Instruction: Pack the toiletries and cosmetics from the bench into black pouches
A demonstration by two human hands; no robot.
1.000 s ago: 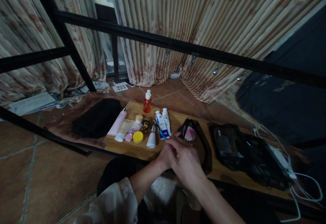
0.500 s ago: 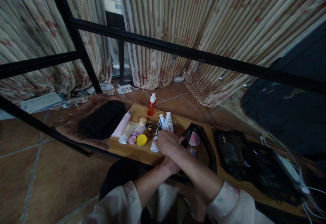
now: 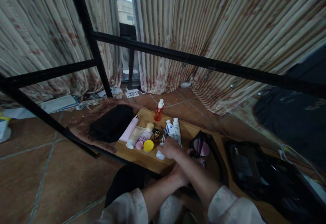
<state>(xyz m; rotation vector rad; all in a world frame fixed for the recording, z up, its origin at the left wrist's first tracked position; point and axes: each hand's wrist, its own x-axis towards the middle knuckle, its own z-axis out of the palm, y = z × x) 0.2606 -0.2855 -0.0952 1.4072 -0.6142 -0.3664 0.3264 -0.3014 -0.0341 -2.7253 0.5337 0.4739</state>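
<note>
My forearms cross over the wooden board (image 3: pixel 142 157). My right hand (image 3: pixel 170 147) reaches left, its fingers closed around a small white tube (image 3: pixel 160 155). Beneath the right forearm, my left hand (image 3: pixel 182 175) is mostly covered; its fingertips appear at the rim of an open black see-through bag (image 3: pixel 223 169), which holds a round pink item (image 3: pixel 202 147). Left of the tube lie a yellow-lidded jar (image 3: pixel 148 146), a gold-topped bottle (image 3: pixel 157 135), a pink tube (image 3: pixel 129 129) and a beige tube (image 3: pixel 135 136). Two white bottles (image 3: pixel 171 129) lie just behind my right hand.
A red pump bottle (image 3: pixel 158 112) stands at the board's back edge. A black pouch (image 3: pixel 111 122) lies at the left, and another black see-through bag (image 3: pixel 244 164) at the right. Black metal rails (image 3: pixel 158 51) run across in front of striped curtains (image 3: pixel 163 13).
The whole view has shifted, so everything appears farther right and slightly lower. My right hand stays at the white tube and my left stays by the bag, with little visible movement.
</note>
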